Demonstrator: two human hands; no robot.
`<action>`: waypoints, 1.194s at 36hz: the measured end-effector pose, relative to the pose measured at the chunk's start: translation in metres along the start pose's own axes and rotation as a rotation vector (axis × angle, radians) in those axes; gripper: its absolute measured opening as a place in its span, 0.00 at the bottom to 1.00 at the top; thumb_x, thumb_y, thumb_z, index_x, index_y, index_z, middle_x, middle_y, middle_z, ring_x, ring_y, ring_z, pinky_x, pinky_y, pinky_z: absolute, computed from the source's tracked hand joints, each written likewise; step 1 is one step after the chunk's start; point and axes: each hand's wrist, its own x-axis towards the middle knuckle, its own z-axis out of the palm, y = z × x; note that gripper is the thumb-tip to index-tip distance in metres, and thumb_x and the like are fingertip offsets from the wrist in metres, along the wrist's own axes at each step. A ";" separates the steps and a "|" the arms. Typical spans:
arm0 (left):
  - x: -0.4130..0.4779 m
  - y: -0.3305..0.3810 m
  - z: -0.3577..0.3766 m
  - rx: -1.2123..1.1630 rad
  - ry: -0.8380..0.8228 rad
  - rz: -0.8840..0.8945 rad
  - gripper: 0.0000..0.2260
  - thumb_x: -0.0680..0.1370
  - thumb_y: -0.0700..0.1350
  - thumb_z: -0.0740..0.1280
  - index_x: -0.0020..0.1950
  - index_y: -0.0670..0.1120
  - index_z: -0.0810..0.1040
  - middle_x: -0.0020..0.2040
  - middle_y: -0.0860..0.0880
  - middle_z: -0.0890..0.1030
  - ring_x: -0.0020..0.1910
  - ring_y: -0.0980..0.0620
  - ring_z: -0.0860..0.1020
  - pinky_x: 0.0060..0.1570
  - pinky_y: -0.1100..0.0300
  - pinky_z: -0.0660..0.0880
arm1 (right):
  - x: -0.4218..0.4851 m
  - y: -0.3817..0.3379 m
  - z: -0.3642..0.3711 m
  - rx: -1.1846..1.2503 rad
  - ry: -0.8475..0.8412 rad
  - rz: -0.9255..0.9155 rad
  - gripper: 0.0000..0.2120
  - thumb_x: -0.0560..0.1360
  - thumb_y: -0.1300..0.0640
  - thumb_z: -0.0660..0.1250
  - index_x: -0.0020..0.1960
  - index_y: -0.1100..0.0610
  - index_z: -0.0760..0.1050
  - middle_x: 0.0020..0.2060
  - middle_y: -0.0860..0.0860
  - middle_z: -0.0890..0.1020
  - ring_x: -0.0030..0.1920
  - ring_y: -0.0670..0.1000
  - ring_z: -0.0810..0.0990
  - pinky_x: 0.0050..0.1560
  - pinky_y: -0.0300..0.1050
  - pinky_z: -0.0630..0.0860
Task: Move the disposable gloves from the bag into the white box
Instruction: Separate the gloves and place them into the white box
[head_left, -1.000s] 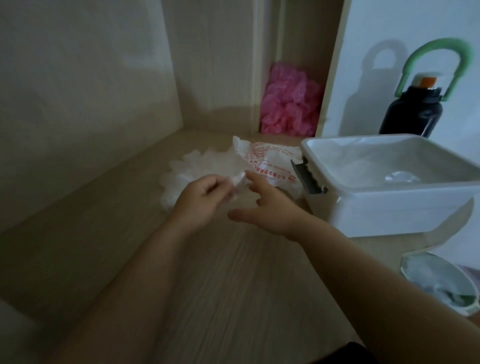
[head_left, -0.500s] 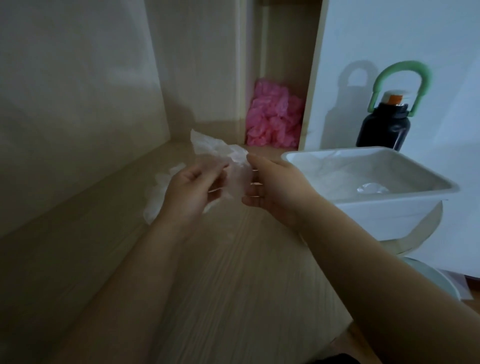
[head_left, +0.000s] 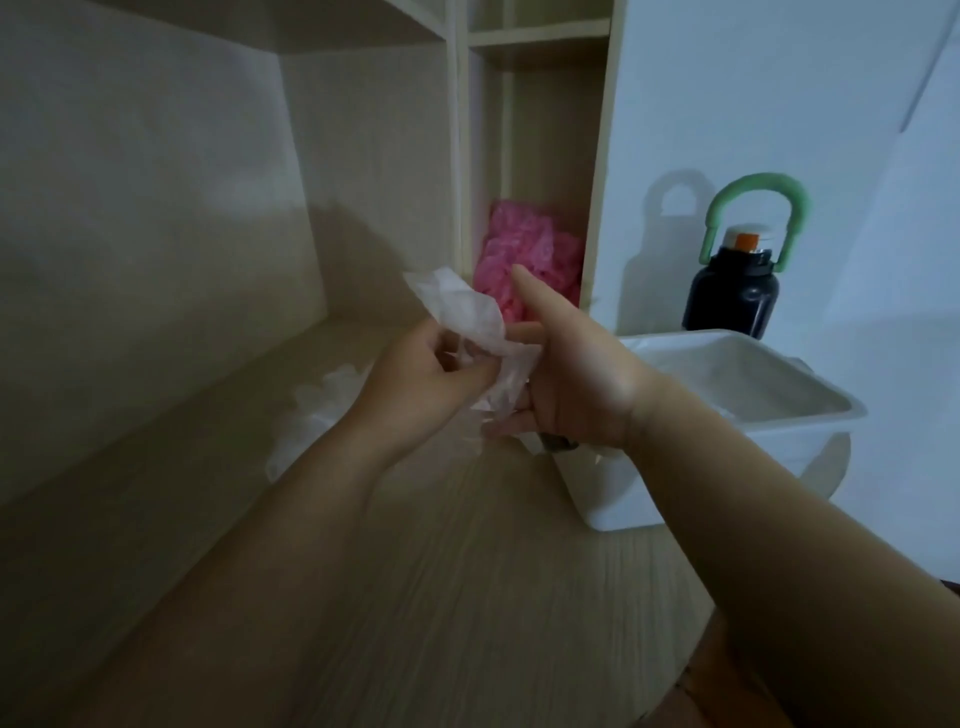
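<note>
A clear disposable glove (head_left: 470, 325) is held up in the air between both hands, above the wooden desk. My left hand (head_left: 426, 382) pinches its lower part with curled fingers. My right hand (head_left: 566, 374) holds the other side, thumb raised and fingers behind the thin plastic. More clear gloves lie in a loose pile (head_left: 317, 410) on the desk, partly hidden by my left arm. The white box (head_left: 810, 410) stands open to the right, with clear plastic inside. The bag is hidden behind my hands.
A pink bundle (head_left: 540, 260) sits in the narrow shelf slot behind my hands. A black bottle with a green handle (head_left: 732, 291) stands behind the box against the white wall. Wooden shelf walls close off the left and back.
Both hands rose from the desk with the glove pinched between them. The view tilted up, so the box and bottle sit lower and the printed bag is out of sight.
</note>
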 end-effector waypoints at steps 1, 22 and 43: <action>0.002 0.004 0.002 0.003 0.024 0.003 0.05 0.72 0.44 0.70 0.44 0.53 0.78 0.34 0.60 0.81 0.35 0.63 0.79 0.36 0.68 0.73 | -0.003 -0.003 -0.002 -0.040 0.008 -0.003 0.42 0.67 0.31 0.61 0.70 0.60 0.68 0.58 0.59 0.79 0.49 0.59 0.82 0.45 0.49 0.79; 0.053 0.043 0.034 -0.007 -0.076 -0.091 0.08 0.74 0.41 0.70 0.49 0.38 0.81 0.39 0.44 0.82 0.37 0.50 0.80 0.39 0.57 0.75 | -0.045 -0.033 -0.043 -0.554 0.617 -0.371 0.04 0.77 0.57 0.66 0.46 0.56 0.78 0.40 0.51 0.79 0.42 0.50 0.76 0.50 0.52 0.79; 0.079 0.054 0.061 0.032 -0.397 -0.180 0.05 0.75 0.41 0.70 0.40 0.46 0.80 0.29 0.54 0.77 0.28 0.60 0.73 0.28 0.69 0.70 | -0.054 -0.044 -0.105 -1.093 0.736 -0.437 0.20 0.74 0.51 0.70 0.65 0.52 0.73 0.62 0.48 0.76 0.60 0.49 0.75 0.55 0.40 0.71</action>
